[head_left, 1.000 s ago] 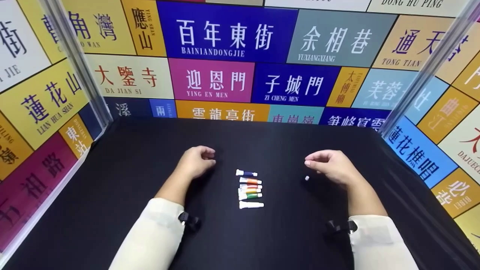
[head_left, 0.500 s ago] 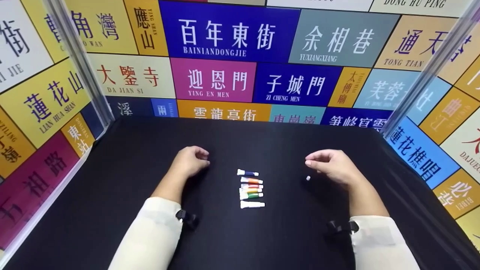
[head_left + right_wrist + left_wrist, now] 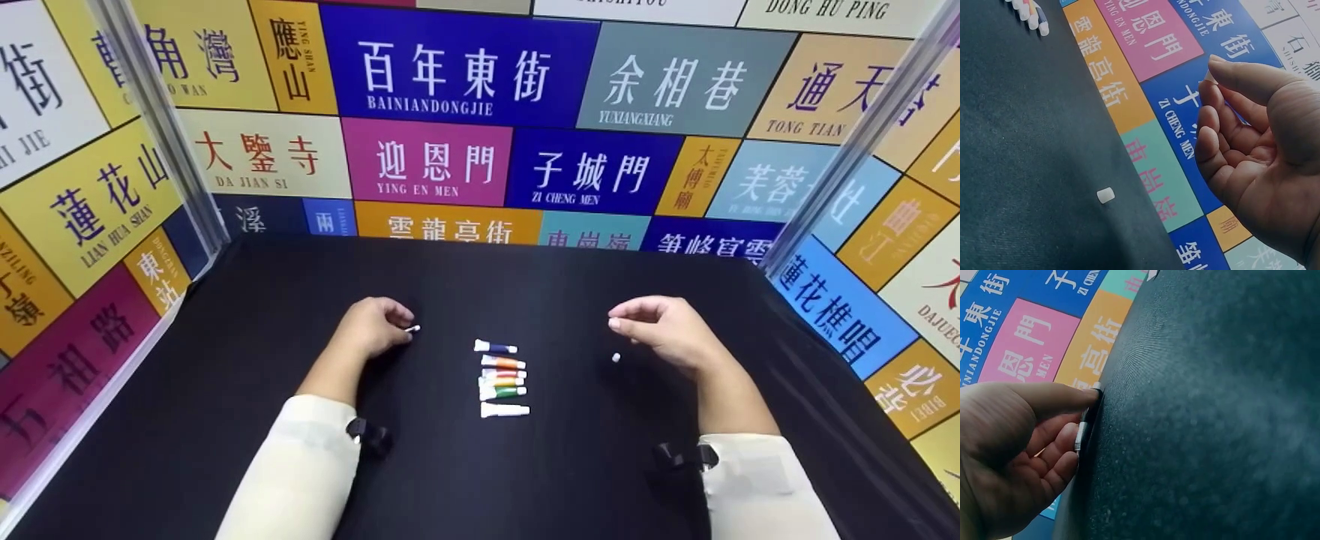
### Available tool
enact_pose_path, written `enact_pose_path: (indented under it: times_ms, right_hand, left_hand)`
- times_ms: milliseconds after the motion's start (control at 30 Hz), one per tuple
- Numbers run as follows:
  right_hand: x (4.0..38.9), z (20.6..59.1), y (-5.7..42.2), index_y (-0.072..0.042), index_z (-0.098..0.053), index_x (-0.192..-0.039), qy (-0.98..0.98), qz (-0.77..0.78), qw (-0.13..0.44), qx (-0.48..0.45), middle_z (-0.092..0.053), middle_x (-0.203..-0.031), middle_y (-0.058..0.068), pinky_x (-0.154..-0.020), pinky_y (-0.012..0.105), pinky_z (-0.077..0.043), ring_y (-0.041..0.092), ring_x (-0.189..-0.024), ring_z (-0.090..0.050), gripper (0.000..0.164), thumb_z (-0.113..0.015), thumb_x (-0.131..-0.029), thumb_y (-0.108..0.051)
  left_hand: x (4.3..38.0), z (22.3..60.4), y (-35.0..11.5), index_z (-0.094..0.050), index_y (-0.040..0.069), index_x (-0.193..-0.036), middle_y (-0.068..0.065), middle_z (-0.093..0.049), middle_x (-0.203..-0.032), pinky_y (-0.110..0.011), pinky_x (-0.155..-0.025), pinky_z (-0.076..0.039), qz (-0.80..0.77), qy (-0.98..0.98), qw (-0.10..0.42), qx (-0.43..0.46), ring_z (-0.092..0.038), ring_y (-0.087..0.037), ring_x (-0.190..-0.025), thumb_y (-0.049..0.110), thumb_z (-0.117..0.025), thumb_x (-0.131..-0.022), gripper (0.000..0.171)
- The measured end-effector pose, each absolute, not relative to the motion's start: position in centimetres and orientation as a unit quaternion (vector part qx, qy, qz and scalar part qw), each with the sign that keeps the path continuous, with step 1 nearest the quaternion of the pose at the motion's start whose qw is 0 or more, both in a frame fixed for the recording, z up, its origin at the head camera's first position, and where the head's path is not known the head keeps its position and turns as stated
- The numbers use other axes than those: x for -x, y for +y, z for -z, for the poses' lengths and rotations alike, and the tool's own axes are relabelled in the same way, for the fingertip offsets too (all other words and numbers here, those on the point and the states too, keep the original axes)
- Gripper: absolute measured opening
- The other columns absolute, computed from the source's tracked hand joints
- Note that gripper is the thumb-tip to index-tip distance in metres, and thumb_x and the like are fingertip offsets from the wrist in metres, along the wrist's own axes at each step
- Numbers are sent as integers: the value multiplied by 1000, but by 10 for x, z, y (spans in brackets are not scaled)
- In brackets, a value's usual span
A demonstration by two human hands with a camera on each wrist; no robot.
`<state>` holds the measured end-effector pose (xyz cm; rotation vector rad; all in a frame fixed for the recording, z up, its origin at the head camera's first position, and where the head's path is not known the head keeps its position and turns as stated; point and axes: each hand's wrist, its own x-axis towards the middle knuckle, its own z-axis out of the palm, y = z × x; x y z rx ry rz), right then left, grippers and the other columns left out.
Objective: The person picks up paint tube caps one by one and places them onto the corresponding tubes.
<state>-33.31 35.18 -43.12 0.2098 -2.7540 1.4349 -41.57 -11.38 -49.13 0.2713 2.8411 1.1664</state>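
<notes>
Close over the black cloth, my left hand (image 3: 375,328) pinches a small dark paint tube (image 3: 1090,417) between thumb and fingers. One white end shows past the thumb; the fingers hide part of the tube. My right hand (image 3: 660,328) hovers over the right side with its thumb and index fingertips together and the other fingers loosely curled. Below it on the cloth lies a small white cap (image 3: 1105,195). Between the hands lies a column of paint tubes: dark blue (image 3: 496,347), orange (image 3: 504,362), red (image 3: 504,373), yellow (image 3: 505,382), green (image 3: 505,392) and white (image 3: 505,410).
A black cloth (image 3: 450,480) covers the table. Printed sign panels (image 3: 427,161) stand behind and on both sides, with metal posts (image 3: 847,142) at the back corners. Black camera straps (image 3: 367,431) are on both wrists.
My left hand has moved slightly left, away from the tubes, and a white end now shows at its fingertips. The right hand, the cap and the column of tubes stay about where they were.
</notes>
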Motion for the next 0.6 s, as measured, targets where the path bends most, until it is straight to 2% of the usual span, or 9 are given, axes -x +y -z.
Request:
enact_pose_path:
  times_ms: [300, 467, 600]
  right_hand:
    - [331, 430, 351, -3, -79, -117, -883, -462, 21, -74, -79, -99, -9, -79, 24, -60, 8, -88, -70, 36, -83, -95, -31]
    - [329, 427, 349, -2, -79, -116, -879, -469, 25, -84, -79, -96, -11, -78, 24, -60, 8, -86, -70, 34, -83, -95, -29]
    - [327, 422, 346, -3, -79, -114, -874, -477, 30, -92, -78, -93, -12, -78, 27, -61, 11, -84, -71, 31, -83, -95, -27]
  left_hand:
    - [418, 493, -111, -82, 13, -106, -4, -83, -108, -43, -105, -55, -370, 923, 33, -104, -75, -22, -104, 10, -87, -84, 23]
    - [416, 489, -108, -81, 12, -107, -5, -83, -106, -34, -95, -57, -437, 894, 42, -94, -74, -16, -96, 11, -87, -84, 24]
    - [412, 483, -106, -82, 11, -109, -4, -81, -103, -26, -87, -54, -473, 875, 41, -96, -69, -12, -92, 14, -87, -85, 25]
